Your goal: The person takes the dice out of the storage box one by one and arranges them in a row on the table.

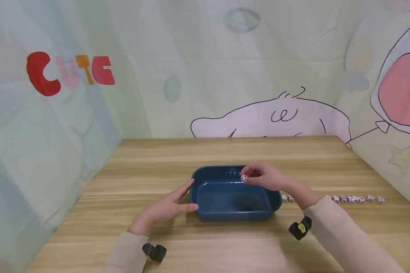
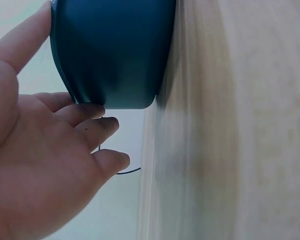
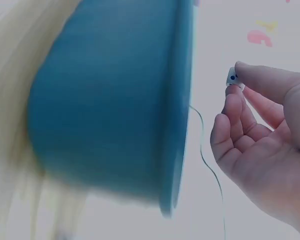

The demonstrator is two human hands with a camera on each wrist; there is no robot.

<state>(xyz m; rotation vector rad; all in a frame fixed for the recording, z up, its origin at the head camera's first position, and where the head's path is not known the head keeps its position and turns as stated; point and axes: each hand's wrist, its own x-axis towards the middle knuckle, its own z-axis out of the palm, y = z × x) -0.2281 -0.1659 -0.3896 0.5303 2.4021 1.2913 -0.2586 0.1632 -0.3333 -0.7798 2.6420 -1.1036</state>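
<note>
A dark blue rectangular basin [image 1: 235, 216] stands on the table. My left hand [image 1: 165, 207] rests against its left end, thumb and fingers spread along the wall and rim; the left wrist view shows the fingers [image 2: 92, 111] fairly straight against the outside. Above the basin's far right part, my right hand [image 1: 268, 176] pinches a small white die [image 1: 244, 177] between thumb and fingertips. The right wrist view shows dark dots on this die [image 3: 232, 77]. Several more dice [image 1: 353, 198] lie in a rough row to the basin's right, partly hidden by my right forearm.
The wood-grain table [image 1: 157, 159] is enclosed by printed cloth walls [image 1: 150, 102] at the back and sides. A black wrist camera [image 1: 154, 252] sits at my left cuff, another wrist camera [image 1: 300, 228] at my right cuff.
</note>
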